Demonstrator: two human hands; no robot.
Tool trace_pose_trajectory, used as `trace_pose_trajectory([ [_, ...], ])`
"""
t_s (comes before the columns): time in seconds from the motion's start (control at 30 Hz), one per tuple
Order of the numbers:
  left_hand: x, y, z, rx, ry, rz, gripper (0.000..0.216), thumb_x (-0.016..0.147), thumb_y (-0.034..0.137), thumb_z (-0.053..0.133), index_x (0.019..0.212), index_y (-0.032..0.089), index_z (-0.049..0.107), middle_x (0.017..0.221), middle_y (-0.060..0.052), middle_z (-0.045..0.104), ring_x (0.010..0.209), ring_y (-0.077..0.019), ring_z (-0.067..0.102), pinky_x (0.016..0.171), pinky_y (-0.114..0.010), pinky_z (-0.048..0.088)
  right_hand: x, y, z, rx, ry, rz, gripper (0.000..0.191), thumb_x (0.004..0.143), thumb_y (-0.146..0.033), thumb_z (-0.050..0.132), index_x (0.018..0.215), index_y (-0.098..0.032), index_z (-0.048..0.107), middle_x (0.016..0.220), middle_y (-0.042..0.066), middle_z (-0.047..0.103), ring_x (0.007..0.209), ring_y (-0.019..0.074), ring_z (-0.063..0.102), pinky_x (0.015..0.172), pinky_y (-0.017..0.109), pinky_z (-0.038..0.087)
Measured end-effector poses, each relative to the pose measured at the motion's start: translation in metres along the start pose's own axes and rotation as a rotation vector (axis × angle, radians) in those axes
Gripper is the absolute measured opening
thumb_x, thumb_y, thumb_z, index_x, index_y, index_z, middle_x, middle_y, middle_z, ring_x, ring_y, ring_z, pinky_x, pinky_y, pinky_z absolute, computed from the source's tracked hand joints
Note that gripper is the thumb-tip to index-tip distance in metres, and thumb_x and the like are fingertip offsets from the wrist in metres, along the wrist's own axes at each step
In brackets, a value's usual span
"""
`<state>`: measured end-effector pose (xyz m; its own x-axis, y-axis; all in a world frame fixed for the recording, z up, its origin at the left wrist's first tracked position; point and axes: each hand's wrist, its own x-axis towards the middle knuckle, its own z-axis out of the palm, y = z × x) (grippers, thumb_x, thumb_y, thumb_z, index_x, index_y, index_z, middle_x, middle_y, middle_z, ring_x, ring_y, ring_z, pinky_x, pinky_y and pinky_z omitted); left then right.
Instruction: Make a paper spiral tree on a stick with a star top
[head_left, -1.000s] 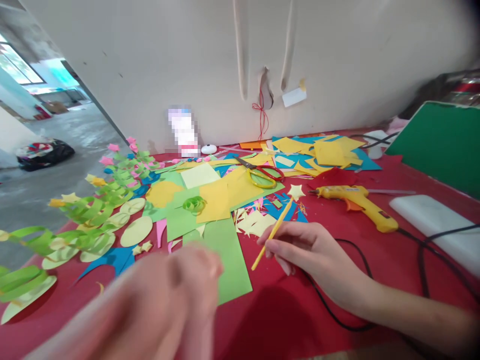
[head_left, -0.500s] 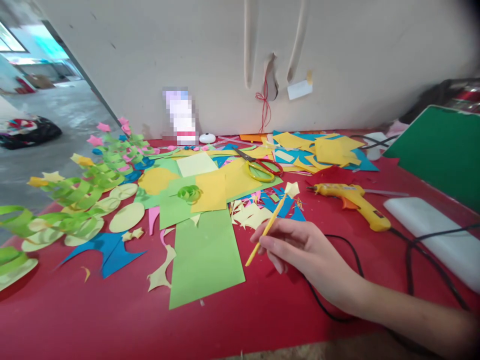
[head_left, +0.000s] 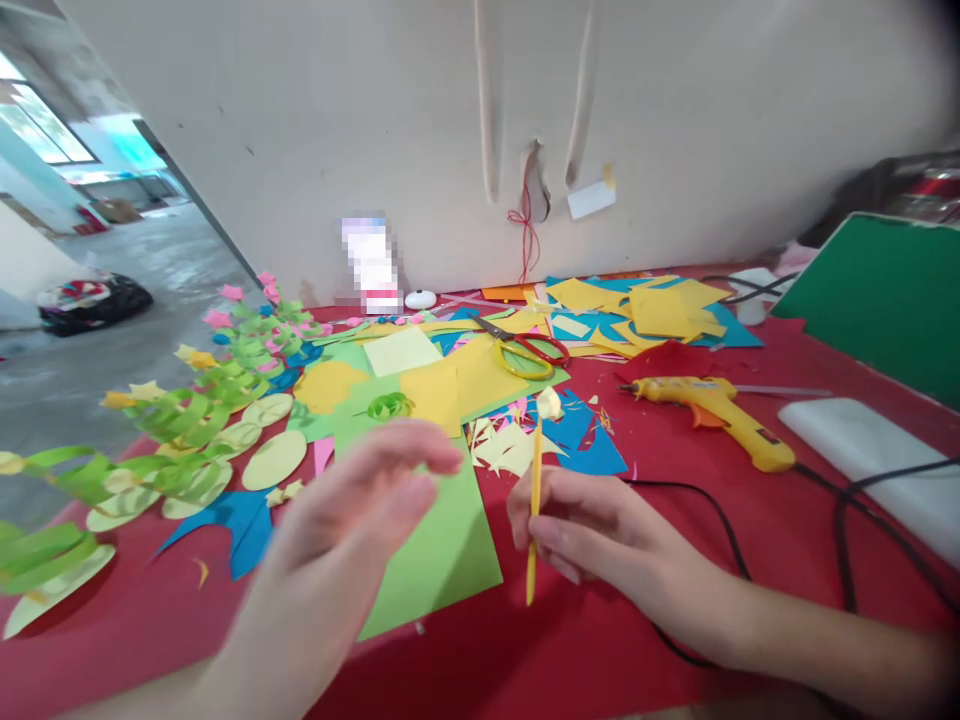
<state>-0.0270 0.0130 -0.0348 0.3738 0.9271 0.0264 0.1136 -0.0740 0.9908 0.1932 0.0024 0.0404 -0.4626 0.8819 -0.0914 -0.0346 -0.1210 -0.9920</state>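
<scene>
My right hand (head_left: 600, 530) pinches a thin yellow stick (head_left: 535, 480), apparently of rolled paper, held almost upright. At its top end sits a pale yellow paper flower (head_left: 550, 404). My left hand (head_left: 345, 540), a little blurred, hovers over the light green sheet (head_left: 442, 560); its fingers curl away from the thumb and nothing shows between them. Beyond it, a curled green paper coil (head_left: 390, 405) rests on the stacked green and yellow papers. Pale star-shaped scraps (head_left: 506, 445) lie just behind the stick.
A yellow glue gun (head_left: 709, 410) with a black cord lies at right, beside a white slab (head_left: 862, 470) and a green board (head_left: 877, 300). Scissors (head_left: 525, 350) rest on papers. Finished paper flowers (head_left: 172, 420) line the left side. A phone (head_left: 371, 262) leans against the wall.
My left hand has come into view from the lower left. My right hand has turned the yellow stick from slanted to nearly upright. The camera view has shifted slightly.
</scene>
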Motion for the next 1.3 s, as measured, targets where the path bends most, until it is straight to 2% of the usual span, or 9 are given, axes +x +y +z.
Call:
trace_pose_trajectory([
  [0.1, 0.039, 0.057, 0.01, 0.005, 0.009, -0.009, 0.018, 0.077, 0.034, 0.059, 0.082, 0.021, 0.071, 0.079, -0.005, 0.069, 0.081, -0.0219, 0.06, 0.068, -0.031, 0.049, -0.002, -0.001, 0.002, -0.029, -0.153, 0.059, 0.02, 0.087, -0.021, 0.044, 0.075, -0.012, 0.056, 0.069, -0.001, 0.05, 0.058, 0.0039, 0.041, 0.053, 0.015, 0.033],
  [0.2, 0.043, 0.08, 0.021, -0.008, -0.005, -0.016, 0.015, 0.074, 0.032, 0.062, 0.075, 0.022, 0.072, 0.07, -0.004, 0.068, 0.076, -0.0206, 0.061, 0.066, -0.03, 0.048, -0.005, 0.0, 0.004, -0.144, -0.2, 0.11, 0.022, 0.086, -0.025, 0.046, 0.074, -0.012, 0.06, 0.069, 0.0, 0.054, 0.061, 0.0063, 0.045, 0.056, 0.018, 0.036],
  [0.4, 0.02, 0.077, 0.022, -0.111, -0.1, -0.06, 0.01, 0.073, 0.02, 0.065, 0.071, 0.025, 0.073, 0.073, 0.001, 0.067, 0.071, -0.0118, 0.06, 0.068, -0.021, 0.048, -0.008, 0.0, 0.006, -0.259, -0.185, 0.08, 0.026, 0.086, -0.027, 0.046, 0.076, -0.012, 0.064, 0.075, 0.003, 0.06, 0.071, 0.0098, 0.053, 0.066, 0.02, 0.043],
  [0.63, 0.022, 0.077, 0.022, -0.285, -0.133, -0.147, 0.012, 0.075, 0.019, 0.065, 0.071, 0.027, 0.073, 0.078, 0.002, 0.066, 0.08, -0.0106, 0.062, 0.074, -0.017, 0.049, -0.007, -0.007, 0.007, -0.2, -0.217, 0.109, 0.023, 0.087, -0.022, 0.046, 0.077, -0.011, 0.064, 0.076, 0.002, 0.059, 0.074, 0.0069, 0.053, 0.069, 0.015, 0.042],
  [0.8, 0.02, 0.074, 0.022, -0.356, -0.159, -0.193, 0.01, 0.076, 0.023, 0.064, 0.075, 0.026, 0.074, 0.084, 0.001, 0.07, 0.086, -0.0129, 0.062, 0.079, -0.02, 0.048, -0.006, -0.002, 0.003, -0.132, -0.305, 0.125, 0.029, 0.09, -0.026, 0.042, 0.08, -0.01, 0.064, 0.07, -0.001, 0.051, 0.063, 0.004, 0.044, 0.057, 0.014, 0.035],
  [1.0, 0.019, 0.075, 0.02, -0.342, -0.18, -0.145, 0.013, 0.078, 0.026, 0.062, 0.079, 0.027, 0.074, 0.086, -0.002, 0.07, 0.086, -0.0169, 0.062, 0.083, -0.027, 0.048, -0.009, 0.008, -0.001, -0.014, -0.371, 0.191, 0.038, 0.088, -0.042, 0.043, 0.086, -0.011, 0.065, 0.059, -0.003, 0.039, 0.054, 0.005, 0.035, 0.048, 0.019, 0.027],
  [1.1, 0.019, 0.076, 0.02, -0.353, -0.186, -0.128, 0.012, 0.077, 0.028, 0.062, 0.079, 0.028, 0.074, 0.086, -0.003, 0.069, 0.085, -0.0175, 0.062, 0.081, -0.028, 0.048, -0.008, 0.007, -0.001, -0.037, -0.358, 0.168, 0.036, 0.087, -0.041, 0.046, 0.083, -0.011, 0.066, 0.06, -0.003, 0.04, 0.054, 0.0048, 0.035, 0.048, 0.018, 0.028],
  [1.2, 0.019, 0.076, 0.021, -0.353, -0.191, -0.131, 0.013, 0.078, 0.028, 0.062, 0.077, 0.026, 0.074, 0.083, -0.003, 0.068, 0.083, -0.0164, 0.061, 0.078, -0.027, 0.048, -0.006, 0.004, 0.001, -0.086, -0.351, 0.125, 0.032, 0.087, -0.035, 0.046, 0.081, -0.011, 0.066, 0.065, -0.001, 0.047, 0.057, 0.0047, 0.04, 0.05, 0.016, 0.032],
  [1.3, 0.02, 0.074, 0.023, -0.387, -0.186, -0.159, 0.012, 0.078, 0.026, 0.061, 0.075, 0.025, 0.073, 0.082, -0.001, 0.067, 0.082, -0.0138, 0.06, 0.076, -0.023, 0.047, -0.005, 0.002, 0.003, -0.129, -0.322, 0.094, 0.029, 0.088, -0.028, 0.044, 0.079, -0.011, 0.066, 0.065, -0.001, 0.048, 0.056, 0.0043, 0.041, 0.049, 0.015, 0.032],
])
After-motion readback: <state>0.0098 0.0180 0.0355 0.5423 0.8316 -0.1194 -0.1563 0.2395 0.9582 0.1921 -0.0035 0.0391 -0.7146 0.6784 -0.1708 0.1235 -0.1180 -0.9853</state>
